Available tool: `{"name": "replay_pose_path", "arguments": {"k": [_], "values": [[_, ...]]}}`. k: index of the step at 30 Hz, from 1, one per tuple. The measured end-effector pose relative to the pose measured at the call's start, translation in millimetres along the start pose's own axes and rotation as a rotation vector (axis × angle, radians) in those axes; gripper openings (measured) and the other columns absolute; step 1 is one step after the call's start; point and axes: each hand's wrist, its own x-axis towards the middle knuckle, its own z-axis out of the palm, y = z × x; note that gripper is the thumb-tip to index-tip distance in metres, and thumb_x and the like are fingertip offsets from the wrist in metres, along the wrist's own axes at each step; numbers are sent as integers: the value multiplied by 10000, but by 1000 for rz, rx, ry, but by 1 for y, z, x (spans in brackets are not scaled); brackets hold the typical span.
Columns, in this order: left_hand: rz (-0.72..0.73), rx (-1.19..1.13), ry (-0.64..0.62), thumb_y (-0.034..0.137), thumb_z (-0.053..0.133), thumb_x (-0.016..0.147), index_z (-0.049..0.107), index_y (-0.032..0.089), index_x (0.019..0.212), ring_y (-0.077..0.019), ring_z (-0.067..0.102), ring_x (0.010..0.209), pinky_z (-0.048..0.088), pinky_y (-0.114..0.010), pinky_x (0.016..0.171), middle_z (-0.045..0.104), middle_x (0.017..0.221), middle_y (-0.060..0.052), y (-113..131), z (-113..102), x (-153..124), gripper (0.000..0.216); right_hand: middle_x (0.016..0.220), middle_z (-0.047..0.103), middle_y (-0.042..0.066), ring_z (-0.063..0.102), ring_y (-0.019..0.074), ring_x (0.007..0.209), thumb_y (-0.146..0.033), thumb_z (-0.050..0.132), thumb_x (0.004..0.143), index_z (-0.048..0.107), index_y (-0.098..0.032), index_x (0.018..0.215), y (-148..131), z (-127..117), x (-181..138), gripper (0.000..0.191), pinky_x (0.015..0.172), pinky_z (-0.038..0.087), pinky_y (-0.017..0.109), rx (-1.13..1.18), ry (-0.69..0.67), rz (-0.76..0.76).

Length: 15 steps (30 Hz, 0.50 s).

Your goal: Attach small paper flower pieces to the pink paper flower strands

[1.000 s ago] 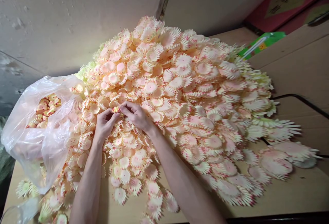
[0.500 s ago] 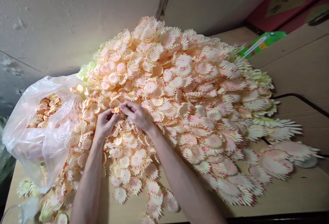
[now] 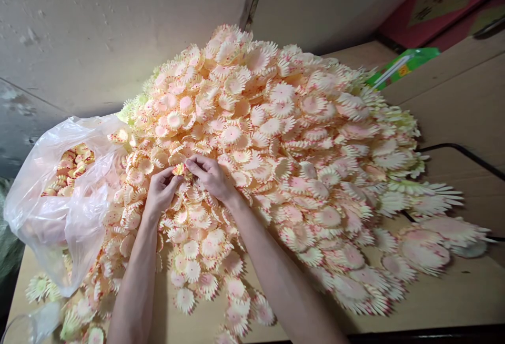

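Note:
Between my two hands is a small yellow and red artificial flower piece with curled petals. My left hand pinches it from the left with thumb and forefinger. From the right, my right hand has its fingers closed on the same piece; its far fingertips are partly hidden. Around and beneath both hands spreads a big heap of pale fringed artificial petal discs, cream to pink with red-tipped edges.
At left, a translucent plastic bag lies open with curled flower pieces inside. A clear plastic cup-like item is at the lower left. Cardboard and a green packet stand at right. A wall rises behind the table.
Both hands stay in nearly the same place with the flower piece between them. The right fingertips have shifted slightly, and a bit more of the piece shows.

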Motion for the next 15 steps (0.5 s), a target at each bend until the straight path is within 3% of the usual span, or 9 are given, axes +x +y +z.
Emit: {"name": "replay_pose_path", "arguments": {"k": [5, 11, 15], "values": [[-8, 28, 3, 538, 738, 755, 592, 152, 652, -55, 314, 468, 248, -207, 445, 432, 517, 51, 3, 2, -1, 426, 691, 434, -29, 407, 127, 664, -548, 552, 911, 488, -208, 718, -1, -3, 2, 396, 644, 364, 253, -24, 90, -57], [7, 54, 2, 510, 698, 811, 562, 149, 670, -58, 373, 510, 293, -200, 487, 456, 570, 40, 7, 2, 0, 411, 676, 473, -26, 423, 122, 617, -577, 618, 863, 562, -207, 790, -6, -2, -2, 382, 572, 348, 256, 55, -21, -36], [14, 67, -28, 487, 701, 816, 577, 148, 661, -62, 378, 512, 309, -203, 499, 459, 560, 40, 9, 2, -2, 393, 652, 487, -36, 446, 107, 589, -548, 622, 869, 550, -204, 771, -1, -1, 1, 365, 553, 368, 242, 15, 126, -21]]}}
